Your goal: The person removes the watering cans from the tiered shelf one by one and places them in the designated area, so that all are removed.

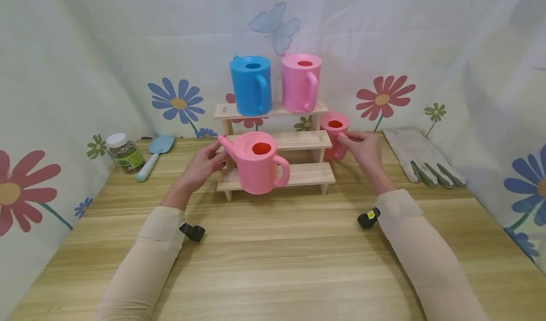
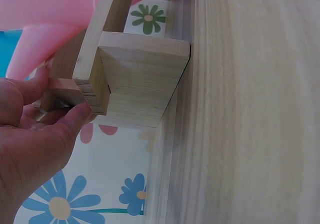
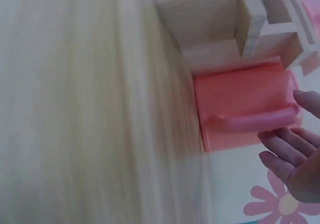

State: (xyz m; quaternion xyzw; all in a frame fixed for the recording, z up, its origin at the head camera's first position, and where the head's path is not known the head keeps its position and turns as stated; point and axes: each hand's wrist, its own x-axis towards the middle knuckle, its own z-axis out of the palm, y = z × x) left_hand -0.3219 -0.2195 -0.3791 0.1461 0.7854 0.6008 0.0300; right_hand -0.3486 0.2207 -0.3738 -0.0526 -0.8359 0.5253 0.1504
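Note:
A pink watering can [image 1: 257,169] with a red opening stands on the lowest step of a small wooden three-step stand [image 1: 304,173]. My left hand [image 1: 204,166] is at the stand's left side, just behind the can's spout; in the left wrist view its thumb and fingers pinch the end of a step [image 2: 67,89]. Another pink watering can [image 3: 242,96] stands on the table against the stand's right side. My right hand [image 1: 366,151] is at that can's handle [image 3: 260,121], thumb on one side, nearly straight fingers on the other.
On the top step are a blue watering can [image 1: 247,88] and a light pink one [image 1: 296,86]. A lidded jar [image 1: 128,156] and a blue hand trowel [image 1: 159,145] lie at the back left. Gardening gloves [image 1: 420,155] lie at the back right. A flowered curtain [image 1: 384,36] hangs behind.

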